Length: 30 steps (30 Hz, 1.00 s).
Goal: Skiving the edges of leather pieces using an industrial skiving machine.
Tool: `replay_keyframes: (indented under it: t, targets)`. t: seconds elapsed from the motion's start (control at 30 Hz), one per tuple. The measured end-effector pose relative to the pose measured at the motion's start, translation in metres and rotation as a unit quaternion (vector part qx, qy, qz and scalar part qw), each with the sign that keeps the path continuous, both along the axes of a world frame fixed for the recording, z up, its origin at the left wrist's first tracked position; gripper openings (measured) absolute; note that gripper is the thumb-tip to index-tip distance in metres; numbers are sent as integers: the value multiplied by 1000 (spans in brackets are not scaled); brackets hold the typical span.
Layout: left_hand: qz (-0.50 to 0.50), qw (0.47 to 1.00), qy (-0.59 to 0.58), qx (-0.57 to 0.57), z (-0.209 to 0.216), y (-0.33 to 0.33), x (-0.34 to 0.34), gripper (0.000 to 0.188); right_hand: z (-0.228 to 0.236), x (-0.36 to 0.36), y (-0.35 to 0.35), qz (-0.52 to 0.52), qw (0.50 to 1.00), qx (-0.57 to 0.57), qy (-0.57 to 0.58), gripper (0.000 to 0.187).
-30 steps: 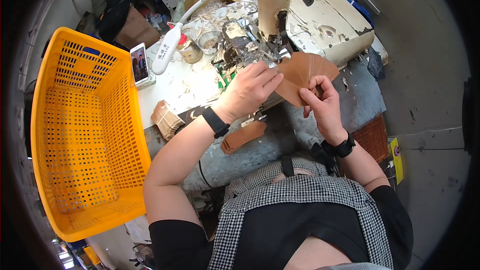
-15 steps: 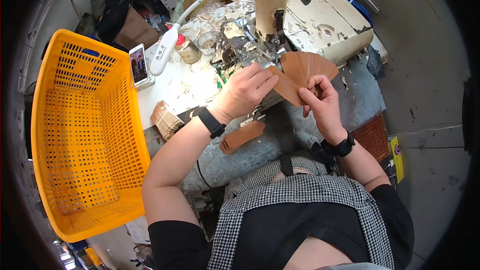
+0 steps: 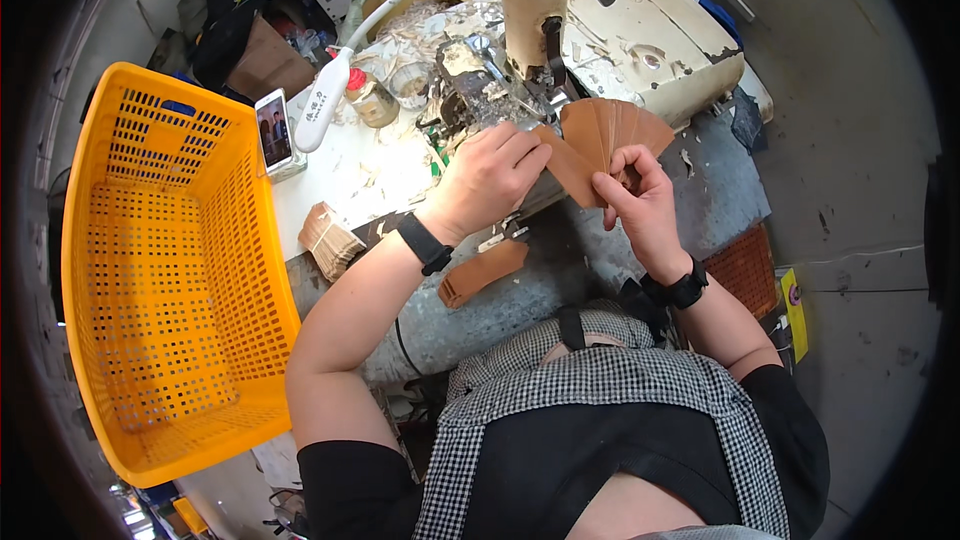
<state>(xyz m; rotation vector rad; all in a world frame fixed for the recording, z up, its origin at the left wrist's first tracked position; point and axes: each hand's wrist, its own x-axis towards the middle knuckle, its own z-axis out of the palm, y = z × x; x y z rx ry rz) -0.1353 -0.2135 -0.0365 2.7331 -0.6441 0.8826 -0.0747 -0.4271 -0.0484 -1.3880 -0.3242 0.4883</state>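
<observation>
A fan of thin brown pieces that look like leather (image 3: 620,128) spreads up from my right hand (image 3: 643,198), whose thumb and fingers pinch its lower end. One piece, angled to the left of the fan, reaches over to my left hand (image 3: 490,178). The left fingertips are closed on that piece's far end, close to the machine's metal working parts (image 3: 490,90). Below my left hand, a small stack of brown pieces (image 3: 485,273) lies on the grey table edge. Another bundle of brown pieces (image 3: 330,240) rests left of my left wrist.
The cream machine (image 3: 650,40) with its upright column (image 3: 535,15) stands just beyond my hands. A yellow plastic basket (image 3: 270,290) fills the left side. Near it are a phone (image 3: 273,130), a white lamp (image 3: 325,105) and a red-lidded jar (image 3: 372,100). Scraps litter the white tabletop (image 3: 340,175).
The piece between my hands has shifted slightly up and left, with my right hand moving a little the same way. Both hands keep their hold.
</observation>
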Motion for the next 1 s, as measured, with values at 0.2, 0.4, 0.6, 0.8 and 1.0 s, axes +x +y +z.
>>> replay_keyframes:
  t: [0.2, 0.4, 0.6, 0.8, 1.0]
  targets:
    - [16, 1000, 3, -10, 4, -4, -1, 23, 1, 5, -3, -2, 999, -21, -31, 16]
    - [-39, 993, -54, -94, 12, -42, -28, 29, 3, 2, -50, 140, 874, -120, -450, 17]
    - [-92, 982, 161, -43, -49, -95, -43, 72, -58, -5, -96, 354, 771, -312, -427, 27]
    - [-58, 987, 149, -4, -97, -111, -34, 52, -59, -11, -97, 334, 762, -346, -435, 38]
    - [-21, 977, 209, 26, -90, -121, -24, 36, -84, -12, -106, 184, 806, -276, -491, 58]
